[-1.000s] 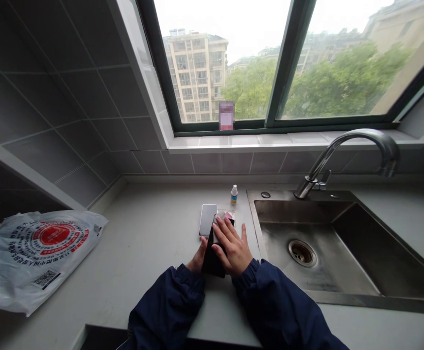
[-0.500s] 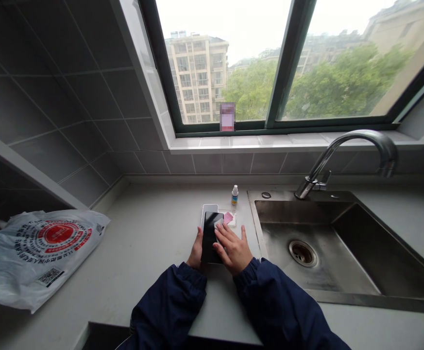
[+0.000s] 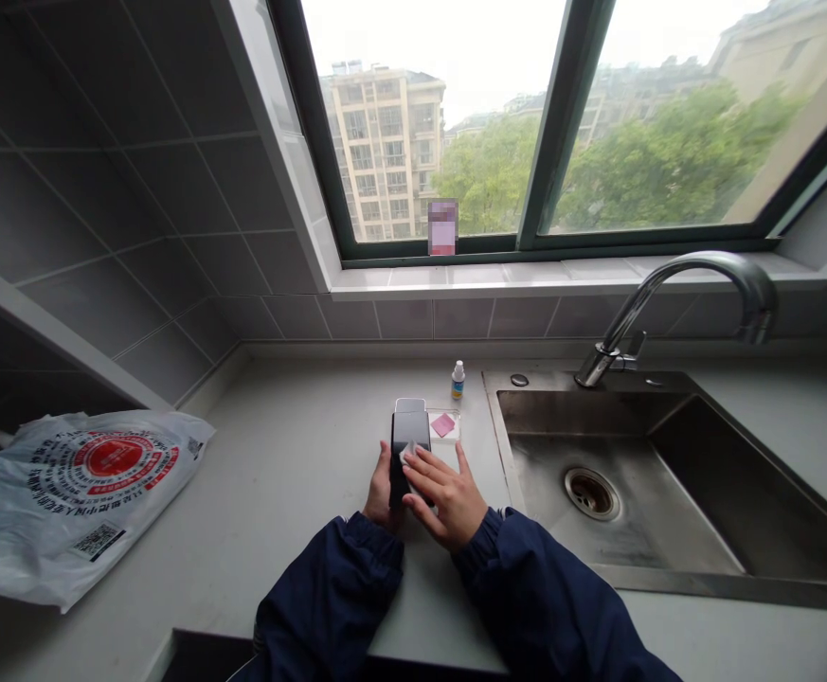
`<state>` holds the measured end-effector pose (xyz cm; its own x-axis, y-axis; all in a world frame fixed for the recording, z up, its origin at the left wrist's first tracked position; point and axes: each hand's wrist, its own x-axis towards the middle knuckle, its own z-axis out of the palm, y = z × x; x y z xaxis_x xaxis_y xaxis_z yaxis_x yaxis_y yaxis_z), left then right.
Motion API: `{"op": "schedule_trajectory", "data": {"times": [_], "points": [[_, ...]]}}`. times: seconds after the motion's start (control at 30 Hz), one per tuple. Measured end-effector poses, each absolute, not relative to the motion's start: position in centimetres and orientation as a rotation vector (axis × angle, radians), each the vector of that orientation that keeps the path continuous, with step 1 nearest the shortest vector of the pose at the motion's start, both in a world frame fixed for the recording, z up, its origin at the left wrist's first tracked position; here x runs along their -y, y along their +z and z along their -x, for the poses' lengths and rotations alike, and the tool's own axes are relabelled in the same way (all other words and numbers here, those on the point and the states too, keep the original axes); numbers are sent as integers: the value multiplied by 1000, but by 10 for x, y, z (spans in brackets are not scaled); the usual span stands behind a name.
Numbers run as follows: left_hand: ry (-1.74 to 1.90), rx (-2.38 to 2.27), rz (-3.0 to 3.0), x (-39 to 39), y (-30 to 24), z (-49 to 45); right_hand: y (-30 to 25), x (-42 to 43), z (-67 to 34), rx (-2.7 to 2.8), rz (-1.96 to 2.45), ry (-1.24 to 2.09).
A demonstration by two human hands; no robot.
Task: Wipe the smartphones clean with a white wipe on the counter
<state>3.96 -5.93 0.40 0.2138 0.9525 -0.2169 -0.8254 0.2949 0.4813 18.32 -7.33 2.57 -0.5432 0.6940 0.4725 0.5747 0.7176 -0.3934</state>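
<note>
My left hand (image 3: pixel 379 488) grips a black smartphone (image 3: pixel 399 469) along its left edge, screen facing up. Under the fingertips of my right hand (image 3: pixel 448 497) is a small white wipe (image 3: pixel 408 452), pressed onto the screen; the fingers cover part of it. Just beyond the phone's top end, a pale silver-edged flat object (image 3: pixel 410 405) shows, partly hidden by the phone. To its right lies a clear, shallow case (image 3: pixel 457 437) with a pink square piece (image 3: pixel 443 424) on it. A small white-capped bottle (image 3: pixel 458 382) stands behind the case.
A stainless steel sink (image 3: pixel 548 559) with a curved faucet (image 3: pixel 704 263) is to the right. On the left lies a white plastic bag (image 3: pixel 36 559) with red and black print. A window (image 3: pixel 527 251) rises behind the counter (image 3: pixel 278 455).
My right hand and the wipe have slid left and slightly down across the screen. The phone has shifted slightly left, and the pink piece now shows fully.
</note>
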Motion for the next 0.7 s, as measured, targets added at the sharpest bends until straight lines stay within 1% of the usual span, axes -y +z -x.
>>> {"op": "schedule_trajectory", "data": {"times": [0.13,0.3,0.43,0.7], "points": [[1202,-459,-315,57,0,-40,17,66,-186,2299,1097,216],[1117,-384,-371,57,-3,-41,8,58,-190,2234,1232,261],[1063,-367,-416,59,-7,-41,5,55,-191,2144,1241,329],[1038,-493,-430,66,-5,-38,1,51,-192,1951,1214,462]]}}
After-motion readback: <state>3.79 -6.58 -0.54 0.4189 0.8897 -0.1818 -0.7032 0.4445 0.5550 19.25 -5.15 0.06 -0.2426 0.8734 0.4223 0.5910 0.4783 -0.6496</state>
